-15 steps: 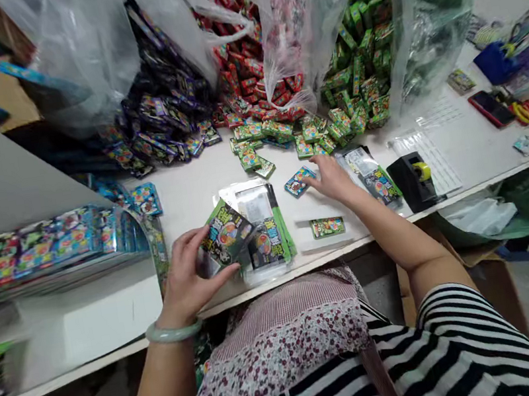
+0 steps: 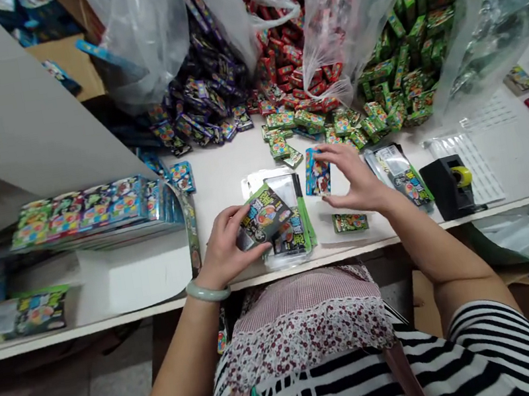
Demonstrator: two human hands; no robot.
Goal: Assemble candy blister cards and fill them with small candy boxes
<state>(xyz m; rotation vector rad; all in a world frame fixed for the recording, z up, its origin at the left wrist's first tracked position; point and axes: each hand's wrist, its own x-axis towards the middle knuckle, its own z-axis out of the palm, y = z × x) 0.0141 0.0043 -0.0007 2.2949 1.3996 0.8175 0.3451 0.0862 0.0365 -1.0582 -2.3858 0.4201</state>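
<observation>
White, smooth tabletop [image 2: 214, 169] runs under both hands; grey floor [image 2: 126, 374] below. Beyond the hands, translucent crinkled plastic bags [image 2: 141, 50] slump beside jumbled heaps of glossy little cartons: purple-black heap [image 2: 212, 89], red heap [image 2: 286, 64], green heap [image 2: 404, 62]. Left of the left hand [image 2: 225, 248], a white open cardboard tray [image 2: 149, 276]. Right of the right hand [image 2: 359, 176], a black angular tape dispenser [image 2: 446, 189], yellow roll. Left hand pinches a flat black-and-green printed packet [image 2: 267, 212], tilted, over a stack of similar packets [image 2: 306, 218]. Right thumb and fingers wide apart at a blue rectangular printed box [image 2: 315, 173]; cannot tell whether they grip it. Just below that hand, a small green oblong box [image 2: 350, 222].
</observation>
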